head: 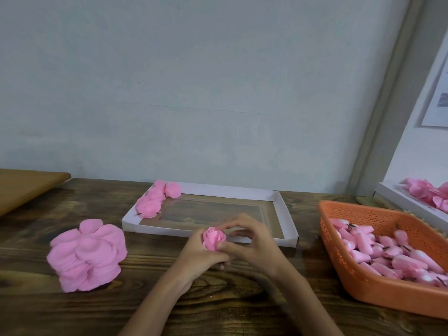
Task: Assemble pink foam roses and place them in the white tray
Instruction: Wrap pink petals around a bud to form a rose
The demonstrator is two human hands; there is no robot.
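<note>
Wood bench [218, 299]. Just in front of tray [286, 214], left hand [201, 257] grips rose [213, 238] to steady it. Right hand [252, 248] pinches outer petal, probably shaping it.

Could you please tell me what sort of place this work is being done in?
Probably a small handcraft bench: a wooden table at a plain wall, an orange basket of foam buds, a pile of loose petals, a white tray with finished roses, and the left hand and right hand gripping a rose.
</note>
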